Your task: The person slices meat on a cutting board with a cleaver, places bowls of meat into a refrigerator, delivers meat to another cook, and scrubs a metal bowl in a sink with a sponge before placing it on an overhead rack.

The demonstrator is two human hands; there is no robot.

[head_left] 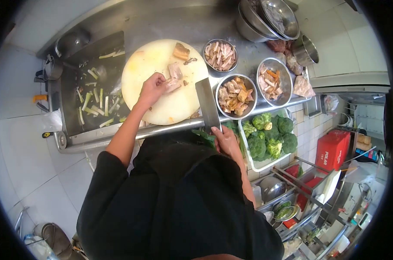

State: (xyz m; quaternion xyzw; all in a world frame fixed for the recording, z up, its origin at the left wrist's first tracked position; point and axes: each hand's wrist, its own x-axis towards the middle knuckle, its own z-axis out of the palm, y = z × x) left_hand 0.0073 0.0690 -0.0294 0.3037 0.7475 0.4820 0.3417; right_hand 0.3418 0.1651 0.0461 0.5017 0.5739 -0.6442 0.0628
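Observation:
A thick round cutting board [138, 102] lies on the steel counter. On it, my left hand [154, 89] has its fingers closed on a pale piece of meat [172, 86]. Another pale piece of meat [175, 70] lies just beyond, and a browned chunk of meat [181, 51] sits near the far edge. My right hand [226, 141] grips the handle of a cleaver [208, 104]. Its broad blade points away from me, along the board's right edge. Beside the board stand a bowl of meat strips [220, 55], a bowl of browned chunks [235, 96] and a bowl of mixed pieces [272, 82].
Left of the board, a sink [68, 86] holds scattered cut green-and-white stalks [96, 96]. A white crate [266, 165] of broccoli [274, 147] stands below the counter at right. Stacked metal bowls [268, 19] and bagged meat [303, 86] occupy the back right.

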